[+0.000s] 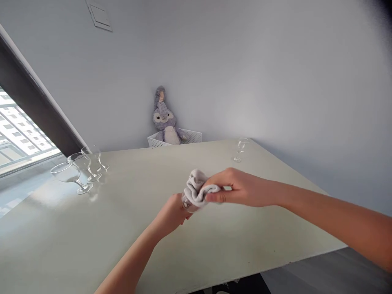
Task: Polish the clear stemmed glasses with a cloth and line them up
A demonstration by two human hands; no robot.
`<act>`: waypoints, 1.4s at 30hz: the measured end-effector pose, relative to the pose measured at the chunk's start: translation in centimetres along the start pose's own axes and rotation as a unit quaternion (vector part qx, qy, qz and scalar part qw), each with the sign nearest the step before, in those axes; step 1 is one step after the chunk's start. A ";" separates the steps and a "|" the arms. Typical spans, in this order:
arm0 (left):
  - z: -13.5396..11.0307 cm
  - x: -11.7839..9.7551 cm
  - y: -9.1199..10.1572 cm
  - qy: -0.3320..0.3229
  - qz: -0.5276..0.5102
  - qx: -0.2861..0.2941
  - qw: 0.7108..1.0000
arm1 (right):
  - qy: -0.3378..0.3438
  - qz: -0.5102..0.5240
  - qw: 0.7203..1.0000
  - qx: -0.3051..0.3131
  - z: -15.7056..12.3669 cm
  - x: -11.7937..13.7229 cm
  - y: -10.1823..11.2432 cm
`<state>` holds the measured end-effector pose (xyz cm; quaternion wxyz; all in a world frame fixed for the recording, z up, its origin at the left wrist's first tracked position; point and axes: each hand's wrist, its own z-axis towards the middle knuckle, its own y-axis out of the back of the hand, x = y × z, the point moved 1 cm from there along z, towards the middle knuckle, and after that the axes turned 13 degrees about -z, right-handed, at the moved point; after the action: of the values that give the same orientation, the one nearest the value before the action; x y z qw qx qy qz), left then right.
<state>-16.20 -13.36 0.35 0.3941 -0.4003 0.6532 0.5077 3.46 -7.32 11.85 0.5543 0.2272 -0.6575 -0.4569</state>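
My right hand [241,188] is closed round a crumpled grey-white cloth [196,190] above the middle of the pale table [122,228]. The cloth is pressed over a small clear glass [185,203], of which only a sliver shows. My left hand [171,214] comes up from below and grips that glass, fingers curled under the cloth. Both hands meet over the table's centre.
Three clear stemmed glasses [81,171] stand together at the table's left side near the window. One small stemmed glass [240,149] stands at the far right corner. A plush toy [165,118] sits in a white perforated basket [191,136] behind the table against the wall.
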 end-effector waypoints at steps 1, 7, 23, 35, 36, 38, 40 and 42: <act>0.2 0.2 0.1 0.006 -0.006 -0.018 1.000 | -0.019 0.035 0.997 -0.059 -0.4 -0.1 0.0; 1.0 2.0 0.7 0.028 -0.038 -0.060 0.997 | -0.114 0.149 0.955 -0.231 -1.3 -1.7 -0.5; 1.3 2.0 3.3 0.015 -0.045 -0.160 0.986 | -0.223 0.142 0.958 -0.114 -3.1 -12.4 -7.5; 1.3 2.5 3.4 0.011 -0.047 -0.168 0.985 | -0.212 0.016 0.955 -0.205 -3.0 -11.2 -9.2; 1.4 2.6 3.4 0.012 -0.047 -0.168 0.985 | -0.217 0.012 0.953 -0.211 -3.0 -11.1 -9.4; 1.5 2.7 3.4 0.015 -0.048 -0.167 0.985 | -0.224 0.004 0.949 -0.220 -2.9 -10.7 -9.5; 1.6 2.9 3.4 0.019 -0.047 -0.167 0.985 | -0.226 0.002 0.947 -0.229 -3.0 -10.3 -9.2; 1.6 3.0 3.4 0.022 -0.045 -0.169 0.984 | -0.230 0.004 0.938 -0.258 -3.3 -9.8 -8.1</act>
<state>-20.28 -11.56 -1.55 0.3289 -0.5007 0.5482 0.5836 7.64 -4.47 -0.32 0.4292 -0.0374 -0.6278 -0.6483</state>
